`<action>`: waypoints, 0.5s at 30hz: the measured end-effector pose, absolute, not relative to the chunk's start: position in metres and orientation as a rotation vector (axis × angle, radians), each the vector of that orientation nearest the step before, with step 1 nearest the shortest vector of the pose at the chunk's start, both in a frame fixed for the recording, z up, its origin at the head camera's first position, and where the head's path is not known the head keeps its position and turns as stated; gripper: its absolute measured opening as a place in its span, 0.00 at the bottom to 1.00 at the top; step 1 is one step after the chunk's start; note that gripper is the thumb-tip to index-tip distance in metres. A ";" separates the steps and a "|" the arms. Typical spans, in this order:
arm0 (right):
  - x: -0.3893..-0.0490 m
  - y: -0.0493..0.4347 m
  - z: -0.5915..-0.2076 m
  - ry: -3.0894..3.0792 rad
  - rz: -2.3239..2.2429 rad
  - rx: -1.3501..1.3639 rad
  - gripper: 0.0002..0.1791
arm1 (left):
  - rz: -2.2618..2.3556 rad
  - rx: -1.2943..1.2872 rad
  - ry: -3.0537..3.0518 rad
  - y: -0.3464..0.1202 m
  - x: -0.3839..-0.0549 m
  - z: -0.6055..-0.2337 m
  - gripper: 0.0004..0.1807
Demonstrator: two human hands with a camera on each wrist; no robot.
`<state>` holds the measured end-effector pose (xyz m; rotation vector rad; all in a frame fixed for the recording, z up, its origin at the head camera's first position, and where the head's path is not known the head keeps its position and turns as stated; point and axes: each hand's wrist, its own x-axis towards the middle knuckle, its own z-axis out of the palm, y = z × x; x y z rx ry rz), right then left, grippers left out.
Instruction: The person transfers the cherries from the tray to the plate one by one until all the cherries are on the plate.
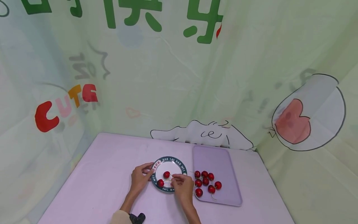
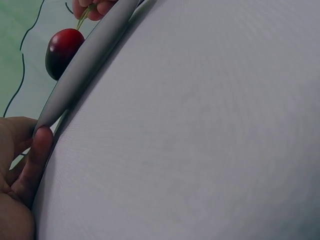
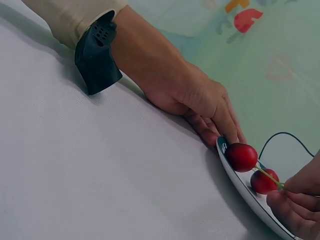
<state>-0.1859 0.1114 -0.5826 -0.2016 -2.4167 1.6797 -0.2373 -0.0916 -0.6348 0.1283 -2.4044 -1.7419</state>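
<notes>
A round white plate (image 1: 174, 167) with a dark green lettered rim rests in front of me. My left hand (image 1: 139, 178) grips its left edge, and the left wrist view has a fingertip against the underside of the rim. Two red cherries lie on the plate, one cherry (image 1: 160, 183) nearer the front rim and another cherry (image 1: 166, 175) just behind it. My right hand (image 1: 183, 187) reaches over the plate's right side. Thumb and fingers pinch the green stems (image 3: 270, 175) of the cherries, as the right wrist view shows close up.
Right of the plate lies a shallow purple tray (image 1: 211, 158) with several cherries (image 1: 205, 181) in its front left part. A pale cloth covers the table (image 1: 112, 161). Printed curtains (image 1: 156, 77) hang behind and on both sides. A dark wrist device (image 3: 97, 55) sits on the left wrist.
</notes>
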 end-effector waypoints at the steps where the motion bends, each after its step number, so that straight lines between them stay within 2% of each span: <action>1: -0.185 0.111 -0.582 -2.425 1.655 -0.191 0.07 | -1.742 0.125 -2.406 -0.092 -0.237 -0.634 0.19; 15: -0.179 0.116 -0.578 -2.516 1.498 -0.157 0.07 | -1.732 0.107 -2.414 -0.092 -0.237 -0.635 0.19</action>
